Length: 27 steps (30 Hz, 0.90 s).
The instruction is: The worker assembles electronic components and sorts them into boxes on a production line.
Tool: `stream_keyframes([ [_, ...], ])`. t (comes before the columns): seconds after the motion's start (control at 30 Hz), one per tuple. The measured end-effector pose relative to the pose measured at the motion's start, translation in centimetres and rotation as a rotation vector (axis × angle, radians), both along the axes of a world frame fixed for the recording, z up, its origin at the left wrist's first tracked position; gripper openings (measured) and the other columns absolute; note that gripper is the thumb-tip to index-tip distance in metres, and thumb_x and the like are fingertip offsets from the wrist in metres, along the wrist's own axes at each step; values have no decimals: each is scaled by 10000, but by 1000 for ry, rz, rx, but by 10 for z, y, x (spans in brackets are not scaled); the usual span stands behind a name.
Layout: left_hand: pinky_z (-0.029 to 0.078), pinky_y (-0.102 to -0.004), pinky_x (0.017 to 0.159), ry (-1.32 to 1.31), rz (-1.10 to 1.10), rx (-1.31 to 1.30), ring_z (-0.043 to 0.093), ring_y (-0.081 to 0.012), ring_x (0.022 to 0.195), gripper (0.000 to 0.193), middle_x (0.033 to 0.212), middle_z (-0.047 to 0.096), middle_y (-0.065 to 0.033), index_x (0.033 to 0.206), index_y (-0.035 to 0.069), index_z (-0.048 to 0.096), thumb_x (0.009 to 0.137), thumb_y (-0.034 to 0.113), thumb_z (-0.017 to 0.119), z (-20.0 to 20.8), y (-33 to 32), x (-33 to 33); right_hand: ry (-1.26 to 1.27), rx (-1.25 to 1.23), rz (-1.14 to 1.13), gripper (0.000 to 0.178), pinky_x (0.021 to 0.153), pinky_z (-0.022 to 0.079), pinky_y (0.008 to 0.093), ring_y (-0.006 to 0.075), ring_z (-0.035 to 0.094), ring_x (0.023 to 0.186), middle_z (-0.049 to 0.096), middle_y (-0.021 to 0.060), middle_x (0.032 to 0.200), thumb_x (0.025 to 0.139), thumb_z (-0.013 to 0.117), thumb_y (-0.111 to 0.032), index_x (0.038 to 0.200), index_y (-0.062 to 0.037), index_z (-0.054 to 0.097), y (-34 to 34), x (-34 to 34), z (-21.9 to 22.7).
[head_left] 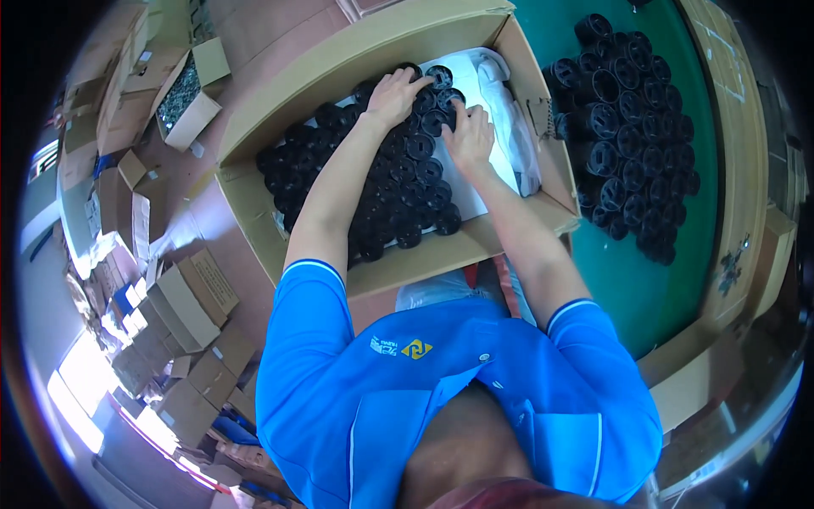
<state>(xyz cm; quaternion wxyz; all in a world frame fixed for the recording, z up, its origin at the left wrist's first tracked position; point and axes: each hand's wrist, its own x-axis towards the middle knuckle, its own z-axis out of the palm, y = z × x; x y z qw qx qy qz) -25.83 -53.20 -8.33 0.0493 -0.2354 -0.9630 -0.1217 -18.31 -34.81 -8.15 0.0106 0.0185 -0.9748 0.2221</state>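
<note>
My left hand (pixel 395 96) lies over the far rows of black round plastic parts (pixel 411 170), its fingers stretched out and apart on their tops. My right hand (pixel 471 136) is beside the right edge of these rows, fingers spread, with fingertips touching a black cup-shaped part (pixel 450 100). Another such part (pixel 439 77) stands just beyond, between the two hands. The parts are packed side by side in a large open cardboard box (pixel 246 225). White sheet material (pixel 500 110) shows along the box's right side, under my right hand.
To the right, a green tabletop (pixel 644 310) carries a big cluster of similar black cylinders (pixel 629 153). A cardboard strip (pixel 725 170) edges that table. Several cartons (pixel 199 297) crowd the floor at left; one open box (pixel 191 119) holds small dark pieces.
</note>
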Motion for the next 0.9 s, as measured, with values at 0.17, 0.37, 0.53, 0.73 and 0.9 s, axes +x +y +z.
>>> stream_keyframes([
  [0.17,509,-372,804,12,-12,-47,614,-277,899,229,904,615,-67,1043,159,709,840,145,602,-24,4,-16,-10,265,-174,264,793,473,430,325,585,898,538,142,1025,799,655,-133,1061,-128,692,-31,-8,-22],
  [0.37,508,-406,746,50,97,-198,621,-296,779,221,833,620,-107,996,156,731,847,138,569,-35,9,-13,-55,37,-185,203,795,516,447,323,626,872,598,128,1013,857,570,-101,980,-118,730,-46,-6,-22],
  [0.53,506,-417,763,68,-88,-179,624,-311,798,202,854,619,-125,993,99,709,826,80,597,-30,13,-23,-166,94,-188,158,755,528,422,312,635,901,592,134,1052,873,541,-91,918,-53,687,-45,-23,-21],
  [0.73,503,-440,782,2,-125,-28,618,-323,826,206,890,614,-138,997,87,707,822,55,604,-29,5,-27,-169,61,-321,156,716,538,444,339,627,903,579,143,1075,862,549,-79,881,-52,702,-53,-14,-9],
  [0.9,501,-430,782,-107,73,-115,613,-322,834,211,918,610,-135,1003,81,710,820,43,611,-21,27,-22,-214,3,-496,153,692,543,457,349,614,907,567,145,1106,854,559,-78,857,-49,709,-42,-25,-5],
])
